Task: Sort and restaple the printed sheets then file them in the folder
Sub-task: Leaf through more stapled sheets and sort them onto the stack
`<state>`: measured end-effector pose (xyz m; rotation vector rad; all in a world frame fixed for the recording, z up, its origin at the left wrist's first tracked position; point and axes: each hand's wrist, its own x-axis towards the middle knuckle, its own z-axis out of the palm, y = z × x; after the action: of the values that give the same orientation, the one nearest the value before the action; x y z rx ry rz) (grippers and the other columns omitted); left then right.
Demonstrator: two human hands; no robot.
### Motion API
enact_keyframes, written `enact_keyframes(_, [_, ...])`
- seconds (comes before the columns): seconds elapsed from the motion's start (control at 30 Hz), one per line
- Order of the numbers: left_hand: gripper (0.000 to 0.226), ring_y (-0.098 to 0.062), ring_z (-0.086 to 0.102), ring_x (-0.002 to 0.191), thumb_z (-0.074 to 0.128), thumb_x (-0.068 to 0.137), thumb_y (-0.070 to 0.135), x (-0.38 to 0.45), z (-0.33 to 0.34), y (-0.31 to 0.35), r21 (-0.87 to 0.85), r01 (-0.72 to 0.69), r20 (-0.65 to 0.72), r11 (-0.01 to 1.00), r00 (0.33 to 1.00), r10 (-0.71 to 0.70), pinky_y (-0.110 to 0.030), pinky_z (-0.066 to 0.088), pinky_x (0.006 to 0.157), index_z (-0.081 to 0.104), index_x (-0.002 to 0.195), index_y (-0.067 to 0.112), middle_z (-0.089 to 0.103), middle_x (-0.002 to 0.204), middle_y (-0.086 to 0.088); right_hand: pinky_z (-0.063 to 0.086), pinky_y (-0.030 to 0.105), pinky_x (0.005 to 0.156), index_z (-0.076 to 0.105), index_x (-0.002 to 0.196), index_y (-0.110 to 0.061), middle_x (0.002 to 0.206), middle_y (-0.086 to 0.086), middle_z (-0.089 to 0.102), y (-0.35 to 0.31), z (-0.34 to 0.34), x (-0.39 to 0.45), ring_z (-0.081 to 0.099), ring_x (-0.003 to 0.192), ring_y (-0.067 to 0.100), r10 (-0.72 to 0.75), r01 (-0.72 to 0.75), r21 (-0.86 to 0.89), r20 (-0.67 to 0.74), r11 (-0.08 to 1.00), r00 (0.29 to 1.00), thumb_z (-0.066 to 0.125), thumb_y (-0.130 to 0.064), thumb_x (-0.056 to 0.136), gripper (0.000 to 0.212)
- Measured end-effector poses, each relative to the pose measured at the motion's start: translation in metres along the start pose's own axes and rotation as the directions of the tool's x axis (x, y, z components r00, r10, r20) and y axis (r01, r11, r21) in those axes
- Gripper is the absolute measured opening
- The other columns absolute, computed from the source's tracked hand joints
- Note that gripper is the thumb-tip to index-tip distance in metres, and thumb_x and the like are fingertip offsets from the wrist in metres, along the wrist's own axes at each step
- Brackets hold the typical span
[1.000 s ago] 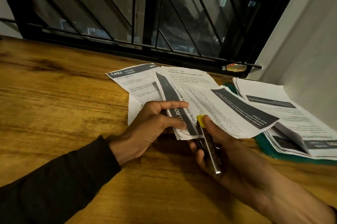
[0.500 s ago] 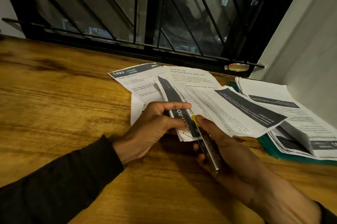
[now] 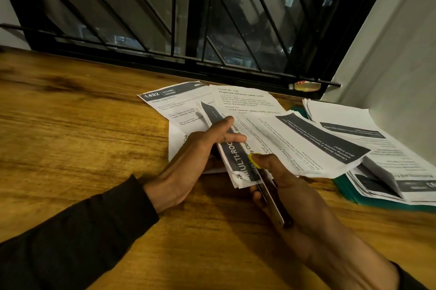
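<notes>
The left hand (image 3: 188, 159) lies over a fanned set of printed sheets (image 3: 238, 148) on the wooden surface (image 3: 82, 124), thumb and forefinger pinching the strip-like edge of a sheet whose dark header reads "MULTI-RO…". The right hand (image 3: 283, 188) is curled round a slim stapler (image 3: 271, 197) with a yellow tip, and that tip sits on the near corner of the same set, just beside the left thumb. Whether the stapler jaws enclose the paper cannot be told. Small holes or tears mark the near corner of the pinched sheet. Under the set, a sheet headed "1492 KITCHEN" (image 3: 169, 98) and a sheet headed "Organize network cable coils" (image 3: 245, 98) lie flat toward the window. A further sheet with a dark header (image 3: 306, 145) extends rightward from the set, its print turned away from the viewer. To the right, a second stack of sheets (image 3: 377, 155) rests on a green folder (image 3: 349, 193), whose edge shows below the stack. A black-barred window (image 3: 212, 18) runs along the far edge of the surface, and a pale wall (image 3: 389, 53) stands at right. Both forearms carry dark sleeves (image 3: 70, 242).
</notes>
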<state>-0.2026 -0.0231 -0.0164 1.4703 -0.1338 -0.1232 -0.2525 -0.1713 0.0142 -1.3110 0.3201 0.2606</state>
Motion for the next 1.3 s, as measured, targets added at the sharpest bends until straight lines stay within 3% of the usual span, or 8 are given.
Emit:
enact_keyframes(0.13, [0.044, -0.007, 0.067, 0.106, 0.062, 0.080, 0.055, 0.000, 0.000, 0.001, -0.001, -0.039, -0.010, 0.999, 0.999, 0.039, -0.040, 0.046, 0.105, 0.079, 0.101, 0.020, 0.075, 0.107, 0.008, 0.049, 0.021, 0.054, 0.078, 0.064, -0.013, 0.074, 0.009, 0.073, -0.001, -0.002, 0.002, 0.059, 0.057, 0.013, 0.038, -0.036, -0.048, 0.030, 0.998, 0.999, 0.074, -0.037, 0.060, 0.025])
enact_keyframes(0.27, [0.040, -0.015, 0.069, 0.106, 0.078, 0.072, 0.011, 0.002, -0.002, -0.002, 0.003, -0.048, -0.013, 0.999, 0.999, 0.048, -0.033, 0.052, 0.097, 0.074, 0.111, 0.016, 0.076, 0.106, 0.000, 0.048, 0.024, 0.051, 0.078, 0.084, -0.015, 0.079, 0.006, 0.072, -0.006, -0.009, -0.006, 0.061, 0.061, 0.013, 0.083, -0.040, -0.226, 0.186, 0.973, 0.979, 0.069, -0.044, 0.076, 0.032])
enact_keyframes(0.4, [0.041, -0.017, 0.073, 0.096, 0.068, 0.081, -0.010, 0.003, -0.007, 0.005, -0.030, -0.065, -0.065, 0.997, 0.996, 0.063, -0.028, 0.060, 0.071, 0.071, 0.113, 0.015, 0.077, 0.101, -0.001, 0.052, 0.022, 0.057, 0.074, 0.080, -0.021, 0.069, -0.003, 0.071, -0.018, -0.037, -0.015, 0.063, 0.056, 0.007, -0.013, 0.129, -0.714, 0.166, 0.688, 0.986, 0.063, -0.064, 0.062, 0.048])
enact_keyframes(0.47, [0.042, -0.013, 0.073, 0.093, 0.068, 0.081, -0.010, 0.002, -0.004, 0.010, -0.016, -0.100, -0.083, 0.995, 0.992, 0.099, -0.027, 0.061, 0.071, 0.071, 0.114, 0.016, 0.077, 0.099, 0.004, 0.055, 0.025, 0.061, 0.073, 0.076, -0.023, 0.068, -0.001, 0.070, -0.024, -0.053, -0.018, 0.066, 0.060, 0.011, -0.044, 0.182, -0.788, 0.194, 0.588, 0.980, 0.061, -0.069, 0.057, 0.052])
enact_keyframes(0.7, [0.053, -0.011, 0.072, 0.097, 0.072, 0.078, -0.007, -0.003, 0.011, 0.014, -0.012, -0.103, -0.070, 0.995, 0.992, 0.102, -0.029, 0.060, 0.081, 0.064, 0.123, 0.019, 0.076, 0.103, 0.005, 0.053, 0.027, 0.058, 0.071, 0.089, 0.002, 0.081, 0.017, 0.071, -0.014, -0.060, -0.023, 0.065, 0.064, 0.024, 0.073, 0.005, -0.291, 0.255, 0.957, 0.964, 0.069, -0.041, 0.070, 0.047])
enact_keyframes(0.9, [0.045, -0.016, 0.069, 0.108, 0.082, 0.069, 0.015, -0.022, 0.026, 0.009, 0.043, -0.046, 0.051, 0.998, 0.998, 0.044, -0.040, 0.049, 0.101, 0.071, 0.112, 0.023, 0.075, 0.109, 0.000, 0.056, 0.028, 0.059, 0.065, 0.106, 0.006, 0.089, 0.020, 0.069, -0.009, -0.053, -0.021, 0.066, 0.070, 0.022, 0.055, -0.044, -0.041, 0.329, 0.998, 0.943, 0.067, -0.030, 0.075, 0.048])
enact_keyframes(1.0, [0.028, -0.018, 0.071, 0.102, 0.074, 0.080, 0.006, -0.023, 0.028, 0.007, 0.062, -0.035, 0.022, 0.998, 0.999, 0.033, -0.040, 0.050, 0.101, 0.074, 0.105, 0.017, 0.077, 0.102, -0.002, 0.056, 0.029, 0.059, 0.070, 0.097, 0.001, 0.088, 0.020, 0.068, -0.006, -0.053, -0.019, 0.066, 0.069, 0.021, 0.038, -0.025, -0.042, 0.338, 0.999, 0.940, 0.069, -0.031, 0.073, 0.041])
enact_keyframes(1.3, [0.036, -0.018, 0.071, 0.102, 0.067, 0.079, -0.009, -0.016, 0.026, 0.005, -0.075, -0.013, -0.058, 0.997, 0.998, 0.009, -0.033, 0.054, 0.092, 0.073, 0.110, 0.010, 0.076, 0.104, -0.004, 0.057, 0.029, 0.066, 0.077, 0.088, -0.010, 0.086, 0.014, 0.073, -0.003, -0.060, -0.022, 0.067, 0.068, 0.023, -0.011, 0.128, -0.391, 0.289, 0.911, 0.957, 0.067, -0.039, 0.074, 0.033])
